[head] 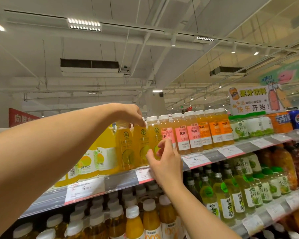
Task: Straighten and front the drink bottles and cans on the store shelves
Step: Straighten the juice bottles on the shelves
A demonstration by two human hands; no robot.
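Three lime-label bottles (142,147) between your hands, left hand (128,114) curled over the caps, grip unclear, right hand (164,161) loosely spread, fingertips touching the nearest.

2 bare forearms come into the head view, no sleeve on either as far as they show. The left arm (47,156) looms large and broad from the left edge, smooth, narrowing at the wrist to the left hand (128,114). The right arm (193,204) comes in from the bottom edge, slimmer in view, and ends in the right hand (166,163). No watch, ring, bracelet or glove shows on either. The fingernails look short and plain. Nothing more of the person is in view.
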